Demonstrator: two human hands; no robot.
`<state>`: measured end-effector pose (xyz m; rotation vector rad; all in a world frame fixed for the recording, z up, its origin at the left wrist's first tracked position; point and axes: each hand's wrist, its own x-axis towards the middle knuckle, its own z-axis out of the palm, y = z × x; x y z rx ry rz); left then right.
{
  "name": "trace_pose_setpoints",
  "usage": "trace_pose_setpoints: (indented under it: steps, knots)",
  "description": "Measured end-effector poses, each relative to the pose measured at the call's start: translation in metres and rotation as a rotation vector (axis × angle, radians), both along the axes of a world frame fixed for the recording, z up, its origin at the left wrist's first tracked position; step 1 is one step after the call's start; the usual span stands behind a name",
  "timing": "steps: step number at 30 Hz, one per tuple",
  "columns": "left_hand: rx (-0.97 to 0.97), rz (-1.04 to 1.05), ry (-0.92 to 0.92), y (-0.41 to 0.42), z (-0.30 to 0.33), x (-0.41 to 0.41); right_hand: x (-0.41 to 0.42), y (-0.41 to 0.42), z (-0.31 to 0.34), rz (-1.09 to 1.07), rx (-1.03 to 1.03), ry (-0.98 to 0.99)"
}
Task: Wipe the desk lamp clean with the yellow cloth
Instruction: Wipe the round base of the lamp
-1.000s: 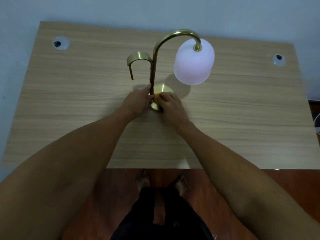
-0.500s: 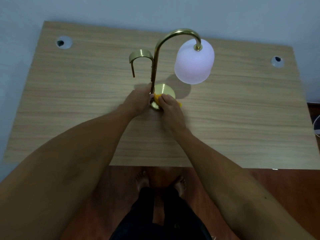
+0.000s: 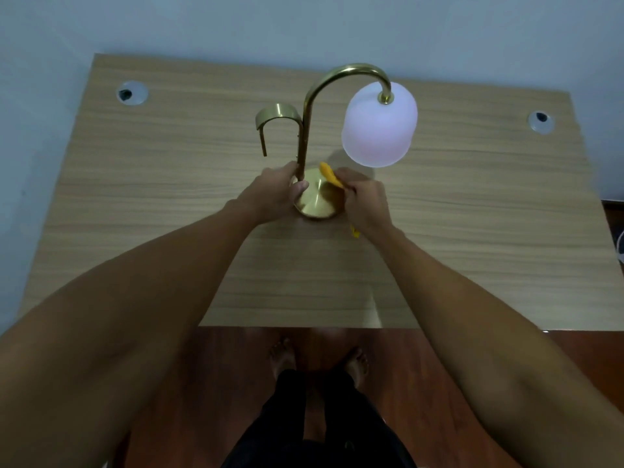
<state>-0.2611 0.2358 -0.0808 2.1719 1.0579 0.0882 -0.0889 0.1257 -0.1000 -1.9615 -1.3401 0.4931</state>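
A brass desk lamp [image 3: 305, 130] stands mid-desk, with a curved neck, a white frosted shade [image 3: 378, 126] hanging at its right and a round brass base [image 3: 315, 201]. My left hand [image 3: 273, 194] is wrapped around the bottom of the stem, thumb resting on the base. My right hand [image 3: 364, 201] grips the yellow cloth [image 3: 329, 175] and presses it on the right side of the base. Most of the cloth is hidden in my fist; one corner pokes out beneath my wrist.
The wooden desk [image 3: 472, 231] backs onto a pale wall. Cable holes sit at its back left [image 3: 131, 92] and back right [image 3: 541, 121]. A short brass hook arm [image 3: 275, 118] branches left off the stem. My bare feet [image 3: 317, 359] stand on the brown floor below the front edge.
My right hand has slid with the cloth from the front of the base round to its right side, uncovering the base's front. My left hand has kept its hold on the stem.
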Motion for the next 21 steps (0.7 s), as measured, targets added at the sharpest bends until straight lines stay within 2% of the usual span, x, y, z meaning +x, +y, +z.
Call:
trace_pose_setpoints:
  steps: [2, 4, 5, 8, 9, 12, 14, 18, 21]
  knots:
    - [0.003, -0.031, 0.015, -0.001, 0.001, 0.001, -0.003, 0.023, -0.001, -0.009, -0.079, 0.062]
    - [0.031, -0.047, 0.006, -0.002, 0.001, 0.002, -0.012, 0.032, -0.009, 0.062, -0.174, 0.022]
    - [0.042, -0.045, -0.01, -0.002, 0.001, 0.003, -0.017, 0.033, -0.011, 0.123, -0.16, -0.049]
    - [0.064, -0.037, -0.066, -0.007, 0.002, 0.003, -0.023, 0.016, -0.022, 0.26, 0.077, -0.256]
    - [0.064, -0.03, -0.079, -0.008, 0.002, 0.003, -0.026, 0.01, -0.022, 0.245, 0.08, -0.294]
    - [0.041, -0.002, -0.091, -0.008, -0.001, 0.005, -0.045, -0.008, -0.028, 0.145, 0.072, -0.233]
    - [0.021, 0.015, -0.076, -0.008, -0.003, 0.006, -0.064, -0.017, -0.036, 0.237, 0.088, -0.241]
    - [0.018, 0.009, -0.026, -0.007, -0.001, 0.006, -0.066, -0.003, -0.039, 0.47, 0.159, -0.438]
    - [0.004, -0.006, 0.011, -0.004, 0.0, 0.006, -0.056, -0.001, -0.03, 0.604, 0.09, -0.576]
